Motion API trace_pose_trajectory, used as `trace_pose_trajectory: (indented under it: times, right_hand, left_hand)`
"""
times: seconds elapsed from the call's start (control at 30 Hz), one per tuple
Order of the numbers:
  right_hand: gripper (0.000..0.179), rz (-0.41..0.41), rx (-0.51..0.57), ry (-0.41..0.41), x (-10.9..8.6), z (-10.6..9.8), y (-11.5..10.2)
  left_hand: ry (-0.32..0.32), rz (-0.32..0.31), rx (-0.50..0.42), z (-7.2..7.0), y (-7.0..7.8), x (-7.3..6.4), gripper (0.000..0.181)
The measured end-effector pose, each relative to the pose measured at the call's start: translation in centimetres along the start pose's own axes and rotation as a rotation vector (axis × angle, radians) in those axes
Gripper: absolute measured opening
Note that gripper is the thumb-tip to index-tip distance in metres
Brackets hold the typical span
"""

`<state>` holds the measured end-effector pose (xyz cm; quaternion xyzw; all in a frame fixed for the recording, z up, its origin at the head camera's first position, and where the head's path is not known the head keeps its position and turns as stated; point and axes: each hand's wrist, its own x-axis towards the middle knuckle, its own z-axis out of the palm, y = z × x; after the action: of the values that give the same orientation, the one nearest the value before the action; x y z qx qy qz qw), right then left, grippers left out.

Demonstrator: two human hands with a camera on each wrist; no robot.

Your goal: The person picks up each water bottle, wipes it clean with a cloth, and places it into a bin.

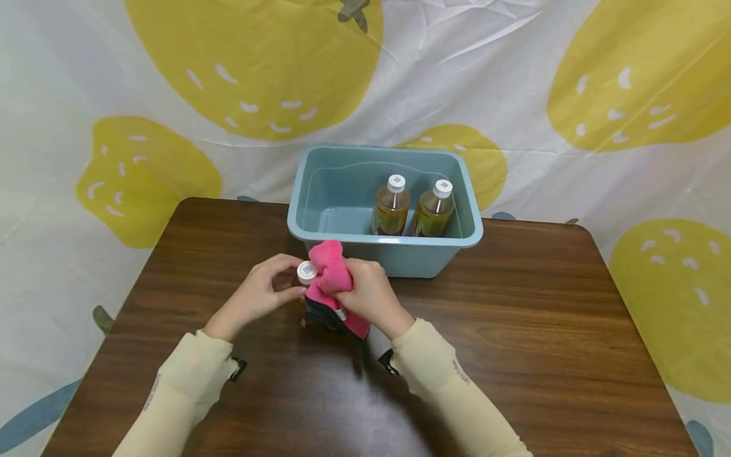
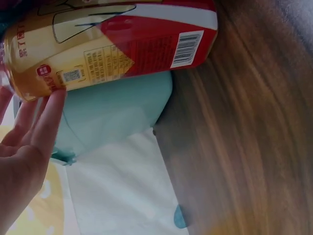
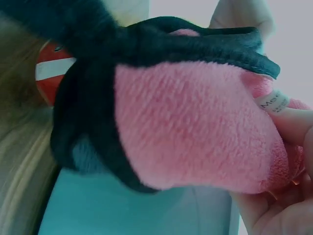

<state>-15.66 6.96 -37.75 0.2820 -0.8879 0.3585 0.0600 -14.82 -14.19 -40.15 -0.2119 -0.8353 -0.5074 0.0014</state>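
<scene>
A bottle (image 2: 117, 54) with a red and yellow label stands on the table in front of the bin, its white cap (image 1: 306, 271) uppermost. My left hand (image 1: 258, 295) holds it near the top, thumb and fingers on either side; fingertips show against its shoulder in the left wrist view. A pink cloth with dark edging (image 1: 332, 270) lies against the bottle's right side. My right hand (image 1: 372, 293) grips this cloth, bunched at the top, and its lower end hangs down. In the right wrist view the cloth (image 3: 195, 127) hides most of the bottle.
Just behind the hands stands a light blue bin (image 1: 388, 257). Two capped bottles, one (image 1: 391, 206) nearer its middle and another (image 1: 434, 211) at its right end, stand inside. The brown wooden table (image 1: 514, 330) backs onto a fruit-patterned sheet (image 1: 257, 63).
</scene>
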Motion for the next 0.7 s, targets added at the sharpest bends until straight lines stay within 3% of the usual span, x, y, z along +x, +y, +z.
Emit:
trace_pose_trajectory:
  times: [0.37,0.7]
  right_hand:
    - [0.016,0.088,0.059,-0.013,-0.9,0.7,1.0]
    - [0.016,0.216,0.125,-0.042,-3.1,4.6,5.0]
  left_hand:
    - [0.062,-0.024,-0.067,0.4,-0.1,-0.3,0.034]
    - [0.093,-0.009,-0.01,0.7,-0.4,-0.2,0.033]
